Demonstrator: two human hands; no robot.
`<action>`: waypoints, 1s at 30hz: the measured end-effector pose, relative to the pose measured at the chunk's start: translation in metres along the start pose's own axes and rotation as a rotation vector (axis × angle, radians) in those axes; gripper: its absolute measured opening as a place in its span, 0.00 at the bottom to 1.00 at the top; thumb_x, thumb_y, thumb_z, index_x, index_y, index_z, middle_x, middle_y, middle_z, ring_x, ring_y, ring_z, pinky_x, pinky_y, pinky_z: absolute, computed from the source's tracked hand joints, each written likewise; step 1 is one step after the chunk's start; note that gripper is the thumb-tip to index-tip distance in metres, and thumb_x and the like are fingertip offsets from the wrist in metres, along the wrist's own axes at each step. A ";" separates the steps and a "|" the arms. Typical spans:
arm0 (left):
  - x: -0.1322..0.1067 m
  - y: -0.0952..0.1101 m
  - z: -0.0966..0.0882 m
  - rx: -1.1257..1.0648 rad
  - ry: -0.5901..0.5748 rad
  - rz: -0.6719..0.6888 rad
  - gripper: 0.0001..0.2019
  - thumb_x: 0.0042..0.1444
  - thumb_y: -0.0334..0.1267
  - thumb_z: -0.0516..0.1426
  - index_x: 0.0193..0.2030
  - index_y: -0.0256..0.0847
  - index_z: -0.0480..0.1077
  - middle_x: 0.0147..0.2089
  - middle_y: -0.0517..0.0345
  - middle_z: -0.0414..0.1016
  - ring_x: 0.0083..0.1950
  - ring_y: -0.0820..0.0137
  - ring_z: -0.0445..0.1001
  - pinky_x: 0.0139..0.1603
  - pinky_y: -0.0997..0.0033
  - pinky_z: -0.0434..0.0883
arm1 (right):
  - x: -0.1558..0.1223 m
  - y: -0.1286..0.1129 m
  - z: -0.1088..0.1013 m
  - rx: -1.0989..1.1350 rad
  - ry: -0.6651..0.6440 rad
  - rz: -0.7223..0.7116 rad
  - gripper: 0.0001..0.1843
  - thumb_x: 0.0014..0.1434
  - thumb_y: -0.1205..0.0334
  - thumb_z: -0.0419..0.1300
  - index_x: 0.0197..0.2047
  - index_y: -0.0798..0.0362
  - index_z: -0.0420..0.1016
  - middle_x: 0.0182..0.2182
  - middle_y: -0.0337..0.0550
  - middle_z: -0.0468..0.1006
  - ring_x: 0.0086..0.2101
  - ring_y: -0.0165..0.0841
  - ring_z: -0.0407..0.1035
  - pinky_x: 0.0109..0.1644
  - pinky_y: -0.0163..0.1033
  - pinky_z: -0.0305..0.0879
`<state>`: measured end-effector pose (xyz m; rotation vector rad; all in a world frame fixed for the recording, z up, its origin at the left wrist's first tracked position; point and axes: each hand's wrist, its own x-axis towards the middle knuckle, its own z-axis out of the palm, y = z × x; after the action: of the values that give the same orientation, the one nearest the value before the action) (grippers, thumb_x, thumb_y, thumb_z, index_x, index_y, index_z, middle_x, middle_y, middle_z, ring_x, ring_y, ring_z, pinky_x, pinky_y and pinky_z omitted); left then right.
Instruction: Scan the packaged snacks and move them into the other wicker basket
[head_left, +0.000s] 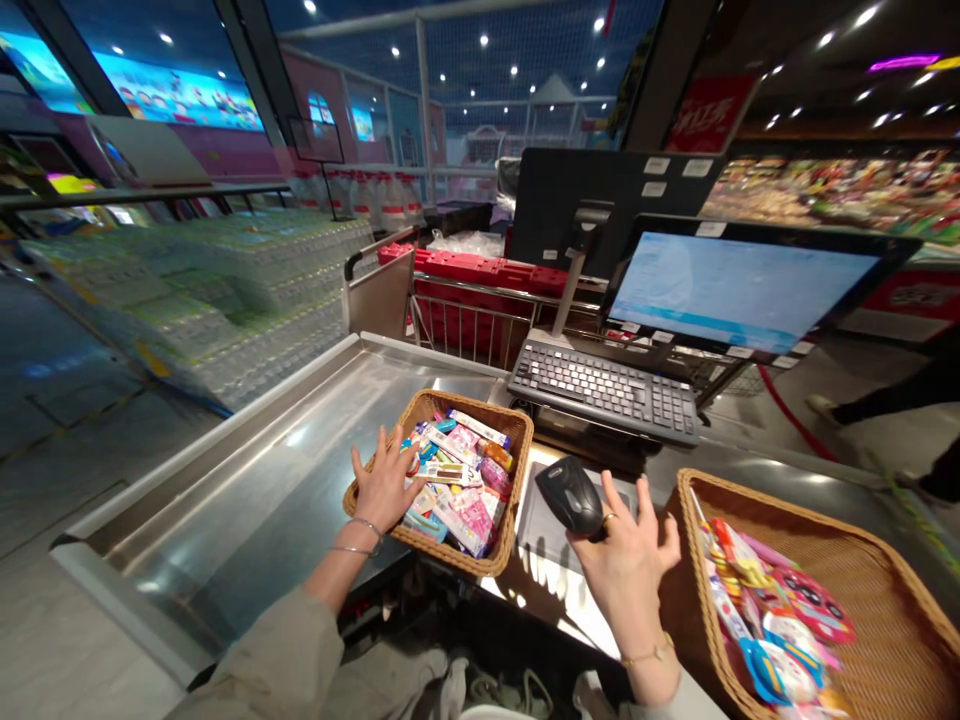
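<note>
My left hand (386, 485) rests over the left side of a wicker basket (521, 440), fingers spread, touching small packages inside. The basket is filled with boxed and bagged items, among them a long white box (480, 427) and pink packets (474, 512). My right hand (626, 560) has its thumb and a ringed finger at the near end of a black barcode scanner (570, 493), with the other fingers spread upward. The scanner is tilted above a grey plate in the counter. Right of that hand, a second wicker basket (892, 590) holds colourful packets (787, 625) along its left side.
A steel counter (255, 500) with a raised rim extends left. Behind the baskets are a black keyboard (607, 385) and a lit monitor (742, 285). A metal cart (472, 315) with red crates stands beyond. Stacked bottle packs (225, 300) are at left; a person's legs (892, 385) show at right.
</note>
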<state>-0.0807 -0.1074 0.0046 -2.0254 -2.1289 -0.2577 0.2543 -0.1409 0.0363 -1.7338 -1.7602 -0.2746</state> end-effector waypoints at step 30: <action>0.006 -0.002 0.006 -0.149 -0.270 0.182 0.10 0.61 0.39 0.54 0.34 0.52 0.77 0.67 0.66 0.65 0.73 0.47 0.46 0.60 0.20 0.23 | -0.004 0.008 0.001 -0.001 0.002 0.019 0.16 0.54 0.54 0.53 0.42 0.46 0.77 0.55 0.41 0.75 0.65 0.49 0.51 0.63 0.63 0.39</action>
<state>-0.0832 -0.1000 0.0005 -2.4467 -2.1075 -0.1239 0.2608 -0.1432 0.0310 -1.7499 -1.7413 -0.2689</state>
